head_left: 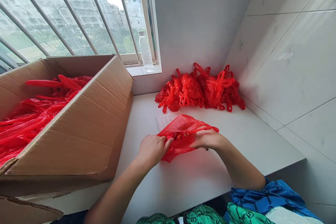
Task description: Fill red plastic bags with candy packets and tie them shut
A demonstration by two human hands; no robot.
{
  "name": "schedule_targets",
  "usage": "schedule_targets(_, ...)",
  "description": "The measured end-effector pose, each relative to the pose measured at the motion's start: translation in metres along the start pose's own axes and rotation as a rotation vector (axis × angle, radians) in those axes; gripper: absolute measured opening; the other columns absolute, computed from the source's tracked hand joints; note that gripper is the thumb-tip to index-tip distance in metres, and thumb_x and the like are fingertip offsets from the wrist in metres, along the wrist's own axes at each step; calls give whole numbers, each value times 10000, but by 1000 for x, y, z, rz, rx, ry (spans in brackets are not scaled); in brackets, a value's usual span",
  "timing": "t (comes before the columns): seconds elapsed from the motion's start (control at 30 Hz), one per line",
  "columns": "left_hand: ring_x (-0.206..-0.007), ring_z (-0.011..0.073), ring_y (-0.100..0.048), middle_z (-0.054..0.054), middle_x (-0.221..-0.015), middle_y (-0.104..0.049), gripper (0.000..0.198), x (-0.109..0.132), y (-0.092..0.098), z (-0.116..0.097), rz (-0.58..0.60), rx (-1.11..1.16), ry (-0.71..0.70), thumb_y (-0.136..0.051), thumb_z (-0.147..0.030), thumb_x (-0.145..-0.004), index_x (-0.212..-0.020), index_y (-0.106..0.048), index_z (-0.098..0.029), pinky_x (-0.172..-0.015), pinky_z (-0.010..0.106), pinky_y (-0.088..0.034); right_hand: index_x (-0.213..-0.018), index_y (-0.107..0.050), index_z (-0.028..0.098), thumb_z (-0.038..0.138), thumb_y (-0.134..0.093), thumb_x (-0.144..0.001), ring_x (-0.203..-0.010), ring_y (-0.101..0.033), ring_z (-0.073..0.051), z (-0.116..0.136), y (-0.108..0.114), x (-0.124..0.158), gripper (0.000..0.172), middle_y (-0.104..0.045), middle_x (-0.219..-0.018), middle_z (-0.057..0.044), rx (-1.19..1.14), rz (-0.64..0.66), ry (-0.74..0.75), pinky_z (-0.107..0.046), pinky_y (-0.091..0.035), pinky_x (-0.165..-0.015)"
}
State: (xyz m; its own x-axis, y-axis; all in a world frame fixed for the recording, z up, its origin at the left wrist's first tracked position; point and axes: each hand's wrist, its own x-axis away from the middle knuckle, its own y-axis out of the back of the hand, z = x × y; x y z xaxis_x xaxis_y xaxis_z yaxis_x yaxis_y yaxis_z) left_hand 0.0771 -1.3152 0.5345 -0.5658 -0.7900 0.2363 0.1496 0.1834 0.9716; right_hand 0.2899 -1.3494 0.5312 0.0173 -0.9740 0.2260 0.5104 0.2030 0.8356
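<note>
Bag (pixel 180 148) mouth-up, long axis sideways, left hand (pixel 153 148) to right hand (pixel 209 139).

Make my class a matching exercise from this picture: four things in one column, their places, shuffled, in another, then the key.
Things
1. Clear bottle
2. Cardboard box
3. Open red bag
4. Heap of red bags

Places
A. Between the left hand and right hand
B. Standing on the windowsill
C. Piled at the back of the white table
D. At the picture's left, holding red plastic

Pairs: 1-B, 2-D, 3-A, 4-C
</note>
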Motion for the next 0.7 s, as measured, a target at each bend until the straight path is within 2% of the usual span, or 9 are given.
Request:
schedule_targets(0.07, -638, 246, -635, 88, -691, -676, 473, 0, -4, 4, 43, -60, 42, -347, -426, -993, -713, -641, -184, -629, 336, -358, -518, -402, 210, 197, -744, -601, -411, -425, -119, -1, 2, 3, 352, -394, -450, 46, -2, 116, -5, -255, -272, -395)
schedule_targets(0.13, -679, 262, -651, 84, -716, -682, 328, 2, -4, 7, 59, -90, 46, -508, -423, -930, -761, -642, -176, -658, 346, -378, -588, -452, 209, 189, -727, -628, -431, -424, -111, -1, 3, 6, 279, -432, -500, 46, -7, 167, 31, -255, -262, -411)
schedule_targets(0.23, -808, 286, -661, 104, -864, -693, 226, 1, -2, 9, -21, -104, 10, -670, -375, -836, -880, -646, -155, -700, 359, -409, -748, -569, 205, 241, -699, -721, -504, -472, -120, 1, 0, 2, 137, -507, -592, 36, 6, 105, 135, -246, -284, -456)
schedule_targets(0.33, -907, 257, -651, 101, -1012, -678, 195, -8, -4, 9, -163, -23, -142, -589, -340, -911, -1001, -644, -175, -727, 337, -433, -894, -639, 201, 299, -564, -891, -651, -563, -148, 3, -8, -13, 124, -600, -709, 0, 56, -39, 274, -239, -359, -556)
schedule_targets(0.43, -893, 220, -658, 87, -1055, -676, 240, -22, -16, 11, -182, 70, -209, -435, -301, -990, -1079, -636, -204, -658, 289, -435, -912, -665, 168, 237, -421, -982, -745, -600, -161, -2, -18, -32, 262, -660, -793, -46, 176, -136, 305, -250, -394, -656)
schedule_targets(0.5, -855, 234, -668, 108, -1088, -671, 285, -28, -26, 17, -115, 50, -129, -522, -297, -943, -1196, -598, -191, -611, 285, -429, -874, -676, 147, 157, -417, -964, -759, -612, -166, -9, -24, -42, 275, -677, -813, -69, 241, -147, 260, -255, -399, -677)
schedule_targets(0.57, -839, 259, -672, 130, -1087, -672, 495, -31, -32, 23, -40, 28, -71, -627, -298, -869, -1334, -514, -175, -610, 295, -435, -859, -691, 145, 128, -482, -916, -771, -625, -177, -17, -28, -45, 218, -687, -812, -75, 264, -132, 230, -255, -407, -679)
schedule_targets(0.63, -888, 281, -670, 139, -1098, -671, 637, -31, -34, 28, -17, 52, -98, -670, -303, -834, -1414, -441, -175, -652, 309, -454, -902, -705, 157, 151, -538, -889, -813, -643, -193, -21, -30, -46, 168, -703, -848, -75, 257, -133, 228, -256, -426, -692)
schedule_targets(0.7, -962, 295, -656, 144, -1151, -654, 641, -31, -32, 29, -52, 109, -153, -662, -327, -845, -1425, -431, -184, -688, 317, -462, -954, -709, 161, 181, -523, -911, -887, -656, -210, -20, -33, -46, 192, -717, -927, -87, 238, -166, 245, -266, -448, -736)
